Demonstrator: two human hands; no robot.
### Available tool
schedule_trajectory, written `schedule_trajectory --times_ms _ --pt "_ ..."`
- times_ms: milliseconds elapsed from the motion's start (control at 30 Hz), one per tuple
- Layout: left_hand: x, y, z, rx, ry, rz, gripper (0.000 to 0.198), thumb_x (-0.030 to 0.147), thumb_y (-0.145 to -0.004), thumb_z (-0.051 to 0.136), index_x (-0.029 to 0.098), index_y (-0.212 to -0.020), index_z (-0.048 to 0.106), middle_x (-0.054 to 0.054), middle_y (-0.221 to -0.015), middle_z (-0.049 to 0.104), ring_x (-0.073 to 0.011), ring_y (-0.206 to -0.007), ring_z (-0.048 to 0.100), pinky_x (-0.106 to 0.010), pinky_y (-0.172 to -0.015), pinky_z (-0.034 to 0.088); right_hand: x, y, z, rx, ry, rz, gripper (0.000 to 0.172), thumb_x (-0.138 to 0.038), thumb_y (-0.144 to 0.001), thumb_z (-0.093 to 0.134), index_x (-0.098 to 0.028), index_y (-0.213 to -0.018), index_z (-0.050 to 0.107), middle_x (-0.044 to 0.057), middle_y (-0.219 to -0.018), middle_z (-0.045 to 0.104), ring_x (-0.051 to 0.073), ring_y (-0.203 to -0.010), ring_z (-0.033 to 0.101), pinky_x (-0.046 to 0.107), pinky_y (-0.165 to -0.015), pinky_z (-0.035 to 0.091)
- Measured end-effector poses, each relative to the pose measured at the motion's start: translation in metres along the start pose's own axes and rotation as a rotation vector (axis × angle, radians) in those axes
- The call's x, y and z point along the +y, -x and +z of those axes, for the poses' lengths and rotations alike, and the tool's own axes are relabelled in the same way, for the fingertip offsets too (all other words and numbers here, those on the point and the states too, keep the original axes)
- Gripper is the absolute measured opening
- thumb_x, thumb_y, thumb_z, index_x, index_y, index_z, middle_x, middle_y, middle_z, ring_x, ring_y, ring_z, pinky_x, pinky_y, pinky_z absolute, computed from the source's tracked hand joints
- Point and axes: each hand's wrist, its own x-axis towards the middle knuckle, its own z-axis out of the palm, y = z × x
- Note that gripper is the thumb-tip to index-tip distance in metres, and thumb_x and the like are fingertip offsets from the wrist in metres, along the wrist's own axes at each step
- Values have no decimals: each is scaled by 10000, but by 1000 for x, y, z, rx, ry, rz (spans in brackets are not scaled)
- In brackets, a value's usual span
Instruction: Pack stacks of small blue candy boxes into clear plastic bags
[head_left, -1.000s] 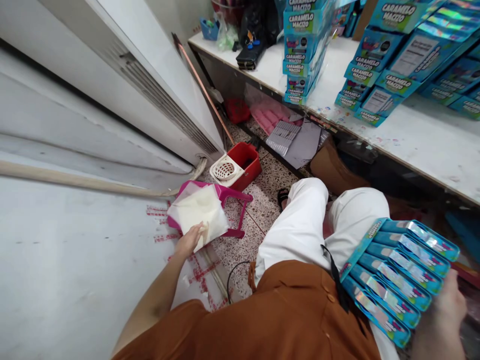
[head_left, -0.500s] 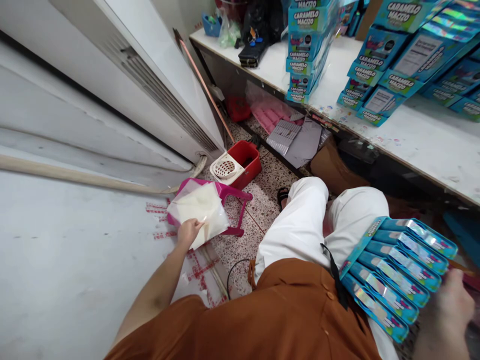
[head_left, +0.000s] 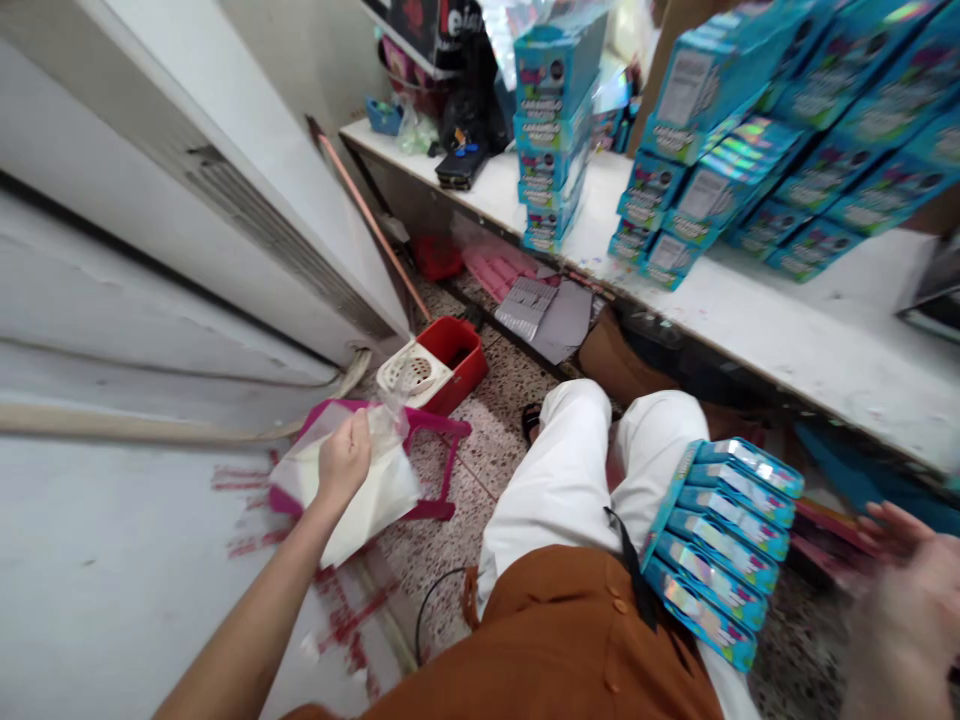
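Note:
My left hand (head_left: 343,460) is closed on a clear plastic bag (head_left: 390,425), lifting it off the pile of whitish bags (head_left: 367,510) that lies on a pink plastic stool (head_left: 435,430). A row of blue candy boxes (head_left: 720,545) rests on my lap against my white trousers. My right hand (head_left: 907,600) hovers just right of the boxes, blurred, fingers spread and apart from them.
A red bin with a white strainer (head_left: 439,365) stands on the speckled floor beyond the stool. A white counter (head_left: 750,320) carries stacks of blue candy cartons (head_left: 555,130). A white appliance (head_left: 225,200) and a pole (head_left: 367,215) fill the left.
My left hand closed on a bag and raised it from the pile. My right hand came off the blue boxes and opened. The view swung upward and left.

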Motion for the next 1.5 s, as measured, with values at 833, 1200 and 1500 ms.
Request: schedule_trajectory --times_ms 833,1200,1500 --pt "405 62 -55 266 647 1670 241 280 -915 370 255 -683 428 -6 -617 528 -170 -540 516 -295 -520 431 -227 -28 28 -532 702 -876 258 -350 -862 521 -181 -809 708 130 -1186 571 229 -1013 558 340 -831 473" --pt "420 55 -37 285 612 1759 352 152 -850 370 315 -1126 514 -44 -1025 681 -192 -891 659 -296 -741 532 -214 -68 25 -500 963 -636 294 -276 -902 428 -145 -884 692 111 -881 684 199 -803 645 279 -660 466" --pt "435 35 -15 -141 282 1368 370 223 -824 418 289 -1142 596 -47 -899 726 -244 -828 683 -328 -706 501 -203 -72 13 -521 866 -648 445 -146 -860 411 -364 -1193 612 38 -928 628 172 -808 616 263 -682 435"
